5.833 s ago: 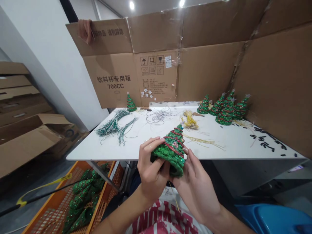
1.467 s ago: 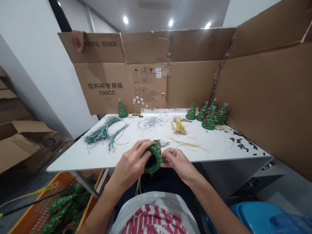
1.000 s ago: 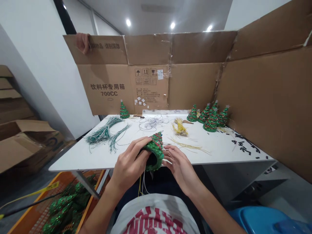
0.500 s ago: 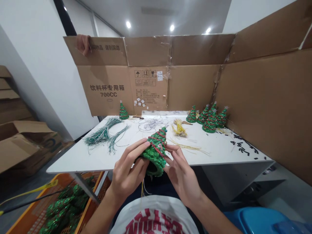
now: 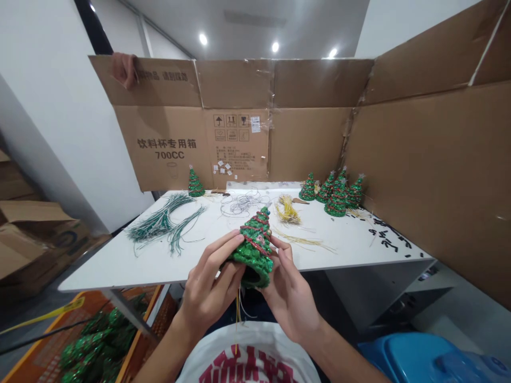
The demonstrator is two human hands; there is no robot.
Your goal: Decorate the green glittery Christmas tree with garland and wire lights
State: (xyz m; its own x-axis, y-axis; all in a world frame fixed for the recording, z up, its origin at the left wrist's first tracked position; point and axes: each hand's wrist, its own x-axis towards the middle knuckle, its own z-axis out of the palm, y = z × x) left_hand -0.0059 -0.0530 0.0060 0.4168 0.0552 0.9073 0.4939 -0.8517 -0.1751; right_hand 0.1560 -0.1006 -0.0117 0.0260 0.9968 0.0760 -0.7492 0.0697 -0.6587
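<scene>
Between left hand (image 5: 209,287) and right hand (image 5: 289,311), one green glitter tree (image 5: 253,255)

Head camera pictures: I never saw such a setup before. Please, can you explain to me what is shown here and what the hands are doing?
There is no machine here. The pictures come from one camera worn on a person's head. It looks forward and down, so you see about what the person sees.

The two bare hands belong to that person: the left hand and the right hand. Together they hold a glittery green Christmas tree with red bands. It is tilted, so its dark, hollow base shows. Thin yellow wires hang below it.

On the white table lie bundles of green wires, a tangle of grey wires, yellow wires and more small trees. Other trees lie in an orange crate below the table.
</scene>
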